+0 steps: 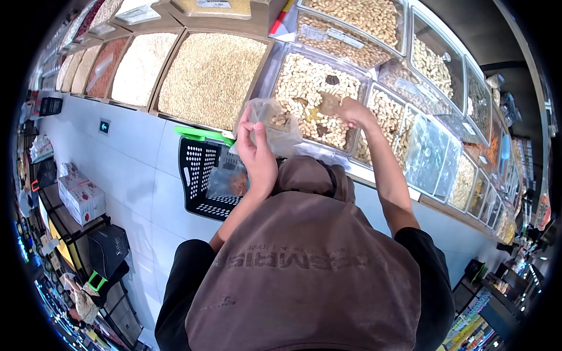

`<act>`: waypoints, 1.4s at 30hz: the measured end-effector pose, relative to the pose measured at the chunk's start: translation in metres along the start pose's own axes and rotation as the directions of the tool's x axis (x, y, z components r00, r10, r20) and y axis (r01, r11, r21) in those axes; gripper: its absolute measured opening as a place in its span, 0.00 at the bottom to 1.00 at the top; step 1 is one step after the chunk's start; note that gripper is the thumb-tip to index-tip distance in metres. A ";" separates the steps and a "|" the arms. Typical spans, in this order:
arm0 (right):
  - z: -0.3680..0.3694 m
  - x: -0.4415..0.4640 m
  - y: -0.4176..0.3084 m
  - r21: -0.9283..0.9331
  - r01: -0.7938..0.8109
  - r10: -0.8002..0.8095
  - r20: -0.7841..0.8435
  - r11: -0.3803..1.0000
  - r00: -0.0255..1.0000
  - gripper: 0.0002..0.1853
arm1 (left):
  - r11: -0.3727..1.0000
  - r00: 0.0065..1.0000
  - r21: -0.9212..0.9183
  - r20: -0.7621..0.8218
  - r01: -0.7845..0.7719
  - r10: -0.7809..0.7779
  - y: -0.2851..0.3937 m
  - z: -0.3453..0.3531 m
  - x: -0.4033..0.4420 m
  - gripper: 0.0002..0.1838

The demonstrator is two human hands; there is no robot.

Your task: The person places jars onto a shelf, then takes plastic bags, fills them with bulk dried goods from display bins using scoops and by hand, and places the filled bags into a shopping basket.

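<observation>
A clear plastic bag (274, 124) with a few brown pieces inside hangs by the near left corner of a bin of pale nuts (295, 76). My left hand (256, 153) grips the bag's edge, with the fingers pointing up. Over the same bin, my right hand (356, 113) is closed round a translucent scoop (329, 103), which rests among the nuts. Its handle is hidden by my fingers. Darker patches show between the nuts near the scoop.
A black basket (194, 175) with a green handle (202, 134) and a bagged item stands below my left hand. Grain bins (213, 73) lie left of the nuts; lidded bins (430, 155) extend right. Boxes (82, 196) sit on a shelf at far left.
</observation>
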State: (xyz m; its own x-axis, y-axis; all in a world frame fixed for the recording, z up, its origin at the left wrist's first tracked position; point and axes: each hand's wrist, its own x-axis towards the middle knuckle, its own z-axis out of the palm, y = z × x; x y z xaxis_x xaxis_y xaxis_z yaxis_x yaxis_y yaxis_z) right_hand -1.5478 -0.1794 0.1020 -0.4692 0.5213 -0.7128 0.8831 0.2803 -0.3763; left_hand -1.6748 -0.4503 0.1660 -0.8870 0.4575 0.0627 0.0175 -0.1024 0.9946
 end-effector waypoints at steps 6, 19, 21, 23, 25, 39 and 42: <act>0.022 0.000 0.034 0.381 0.040 -0.053 0.024 0.924 0.998 0.29 | 0.999 0.999 0.017 -0.012 -0.043 0.043 -0.007 0.003 -0.001 0.11; 0.029 -0.046 0.040 0.512 0.083 -0.056 -0.068 0.855 0.996 0.28 | 1.000 0.998 0.009 -0.051 -0.022 0.022 -0.007 0.005 0.000 0.14; 0.026 -0.052 0.047 0.519 0.099 -0.066 -0.080 0.849 0.995 0.28 | 1.000 0.999 0.019 -0.043 -0.025 0.025 -0.008 0.004 0.001 0.14; 0.021 -0.061 0.050 0.524 0.113 -0.076 -0.092 0.844 0.993 0.28 | 1.000 0.999 0.017 -0.040 -0.021 0.022 -0.009 0.003 0.001 0.14; 0.013 -0.074 0.050 0.573 0.175 -0.153 -0.087 0.801 0.984 0.28 | 1.000 1.000 0.009 -0.025 -0.010 0.010 -0.009 0.003 0.000 0.12; -0.009 -0.184 -0.099 -0.452 0.381 -0.447 -0.043 0.806 0.894 0.26 | 1.000 0.999 0.016 -0.044 -0.016 0.017 -0.009 0.005 0.000 0.13; -0.025 -0.179 -0.091 -0.340 0.309 -0.361 -0.101 0.888 0.927 0.28 | 1.000 1.000 0.023 -0.026 -0.017 0.017 -0.008 0.002 -0.001 0.11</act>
State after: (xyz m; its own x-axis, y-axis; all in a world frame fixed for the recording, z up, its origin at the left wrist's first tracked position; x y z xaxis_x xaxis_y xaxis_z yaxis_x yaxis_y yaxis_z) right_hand -1.5444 -0.2783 0.2785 -0.7543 0.4631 -0.4654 0.6380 0.6843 -0.3532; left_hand -1.6733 -0.4483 0.1584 -0.8983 0.4324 0.0778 0.0431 -0.0896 0.9950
